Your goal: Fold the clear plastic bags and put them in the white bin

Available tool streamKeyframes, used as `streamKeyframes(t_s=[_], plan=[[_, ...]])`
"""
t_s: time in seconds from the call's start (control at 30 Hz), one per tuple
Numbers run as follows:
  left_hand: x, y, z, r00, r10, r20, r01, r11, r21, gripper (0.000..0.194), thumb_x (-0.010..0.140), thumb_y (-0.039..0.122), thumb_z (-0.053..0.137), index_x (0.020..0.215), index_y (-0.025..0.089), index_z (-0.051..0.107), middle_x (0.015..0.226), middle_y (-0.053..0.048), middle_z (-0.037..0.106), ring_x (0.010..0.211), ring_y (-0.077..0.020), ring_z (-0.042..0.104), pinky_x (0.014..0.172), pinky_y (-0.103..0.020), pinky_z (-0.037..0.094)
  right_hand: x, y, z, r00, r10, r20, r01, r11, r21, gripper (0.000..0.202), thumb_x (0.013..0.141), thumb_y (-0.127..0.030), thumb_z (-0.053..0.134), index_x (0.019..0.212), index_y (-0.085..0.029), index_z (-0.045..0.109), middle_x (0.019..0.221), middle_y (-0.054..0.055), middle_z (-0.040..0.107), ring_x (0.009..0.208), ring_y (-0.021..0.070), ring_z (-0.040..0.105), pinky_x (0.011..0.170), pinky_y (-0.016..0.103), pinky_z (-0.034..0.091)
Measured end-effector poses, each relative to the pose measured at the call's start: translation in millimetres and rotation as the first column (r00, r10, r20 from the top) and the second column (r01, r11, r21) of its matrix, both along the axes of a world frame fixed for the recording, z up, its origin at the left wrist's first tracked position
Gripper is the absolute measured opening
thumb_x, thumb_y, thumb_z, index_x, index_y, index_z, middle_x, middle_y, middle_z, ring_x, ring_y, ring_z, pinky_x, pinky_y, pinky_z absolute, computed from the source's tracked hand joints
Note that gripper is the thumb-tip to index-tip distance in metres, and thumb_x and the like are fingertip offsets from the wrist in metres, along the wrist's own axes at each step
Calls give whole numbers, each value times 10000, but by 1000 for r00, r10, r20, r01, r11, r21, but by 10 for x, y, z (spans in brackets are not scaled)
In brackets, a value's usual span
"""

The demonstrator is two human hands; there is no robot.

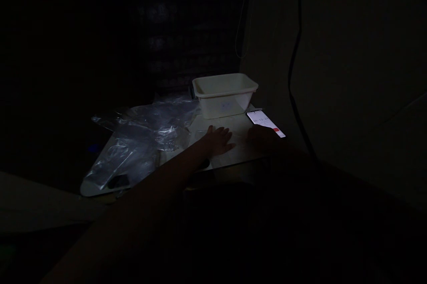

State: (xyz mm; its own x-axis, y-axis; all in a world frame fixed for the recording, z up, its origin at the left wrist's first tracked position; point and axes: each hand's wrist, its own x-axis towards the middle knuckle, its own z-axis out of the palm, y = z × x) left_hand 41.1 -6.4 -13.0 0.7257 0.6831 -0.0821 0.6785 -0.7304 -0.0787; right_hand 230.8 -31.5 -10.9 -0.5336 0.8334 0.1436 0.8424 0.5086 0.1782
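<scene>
Darkness hides much; we see our left hand [218,140] flat, fingers spread, on the table [233,152]. Our right hand [263,138], grip unclear, touches the lit phone [265,123] at 4 o'clock from the pale tub [224,95].

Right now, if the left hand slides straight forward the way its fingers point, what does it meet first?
Probably the white rectangular plastic tub: the left hand lies flat on the pale table, fingers aimed up and slightly right toward the tub's front wall. Depth is hard to judge in the dark.
</scene>
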Motion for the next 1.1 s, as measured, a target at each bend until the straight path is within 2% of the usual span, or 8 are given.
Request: streamKeyframes(t_s=[0.1,0.23,0.33,0.47,0.6,0.8,0.97,1.1], plan=[[-1,18,-36,1000,3,9,-3,1000,-1,564,790,497,169,1215,153,313,1304,-126,287,1189,-264,227,891,-526,165,-37,36,-23,998,-41,-47,42,999,21,270,741,-142,369,872,-145,605,938,82,599,883,190,513,736,302,390],[-11,25,-53,1000,-10,14,10,1000,10,569,789,495,175,1215,142,308,1298,-131,296,1179,-262,244,887,-528,169,-137,130,-195,993,43,-112,-31,993,110,373,782,-198,317,1108,-102,473,1155,115,487,1075,206,407,860,352,324],[-14,17,-52,1000,-13,18,12,1000,21,564,785,495,184,1208,146,318,1288,-129,315,1171,-260,258,884,-514,185,-190,190,-396,992,84,-99,-65,982,176,438,823,-287,239,1179,-77,387,1268,126,357,1188,214,257,936,425,210],[-6,14,-71,999,-14,33,13,999,42,571,788,491,177,1219,140,303,1279,-131,330,1168,-260,261,878,-518,191,-185,202,-555,993,74,-92,-62,990,130,445,829,-313,218,1211,-128,351,1290,107,326,1212,201,212,962,457,121],[-26,11,-58,999,-28,33,26,998,57,559,793,490,158,1205,154,330,1272,-115,345,1174,-253,251,887,-525,175,-183,168,-529,993,51,-109,-41,995,90,454,825,-330,221,1223,-146,339,1285,108,333,1213,204,209,961,467,105],[-171,-5,66,1000,-2,-31,5,995,95,540,793,485,191,1152,147,410,1281,-109,335,1188,-265,222,904,-513,168,-231,143,-463,994,14,-108,-8,998,63,493,824,-361,190,1219,-109,345,1281,134,331,1200,226,237,937,493,149],[-276,-9,56,998,20,-61,-14,996,92,550,801,467,171,1189,133,373,1311,-110,279,1205,-262,186,919,-512,144,-196,178,-552,994,23,-111,-13,996,93,487,818,-372,202,1246,-163,302,1291,100,326,1210,210,215,948,473,147],[-320,29,35,999,35,-22,-33,995,94,545,803,464,161,1233,160,302,1331,-90,239,1205,-254,184,919,-508,143,-160,222,-626,994,38,-102,-27,994,108,469,817,-364,216,1237,-181,318,1290,83,333,1214,204,205,949,451,166]])
